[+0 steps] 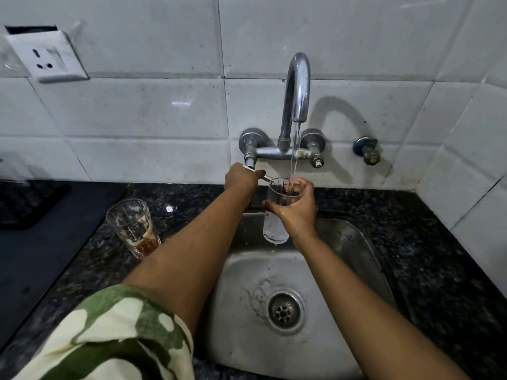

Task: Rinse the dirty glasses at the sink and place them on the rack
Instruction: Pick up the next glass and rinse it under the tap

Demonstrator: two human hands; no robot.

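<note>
My right hand (297, 208) grips a clear tall glass (277, 215) upright over the steel sink (356, 242), under the running stream from the chrome tap (297, 86). Water falls into the glass and drips from its base. My left hand (241, 178) is closed on the tap's left lever handle (267, 177). A second glass (134, 227), dirty with brown liquid at its bottom and streaks on its wall, stands on the dark granite counter (428, 250) left of the sink. A dark drying mat or rack (30, 204) lies at the far left.
White wall tiles back the sink, with a power socket (45, 57) at upper left and a small blue-ringed valve (367, 150) right of the tap. The sink drain (284, 312) is in the basin's middle. A camouflage sleeve (109, 338) fills the lower left.
</note>
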